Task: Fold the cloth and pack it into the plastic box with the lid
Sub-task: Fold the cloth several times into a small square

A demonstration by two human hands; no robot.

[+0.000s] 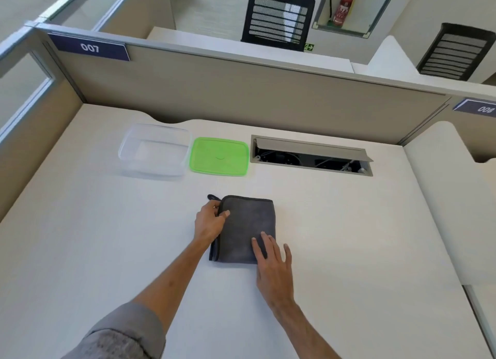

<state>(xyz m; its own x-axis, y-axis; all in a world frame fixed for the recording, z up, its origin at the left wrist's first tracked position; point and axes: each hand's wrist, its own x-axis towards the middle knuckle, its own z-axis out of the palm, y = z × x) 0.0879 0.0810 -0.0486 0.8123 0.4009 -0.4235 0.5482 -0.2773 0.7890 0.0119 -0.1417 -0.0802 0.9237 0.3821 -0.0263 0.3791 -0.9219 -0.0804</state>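
A dark grey cloth [243,224] lies folded into a small rectangle on the white desk, a small hanging loop sticking out at its far left corner. My left hand [210,220] pinches the cloth's left edge, thumb on top. My right hand [272,262] lies flat with fingers spread on the cloth's near right corner. Farther back on the desk a clear plastic box [154,149] stands without its lid. The green lid [218,156] lies flat just to the right of the box.
An open cable hatch [311,156] is sunk into the desk right of the lid. A beige partition [241,90] closes off the back of the desk. Black office chairs stand beyond it.
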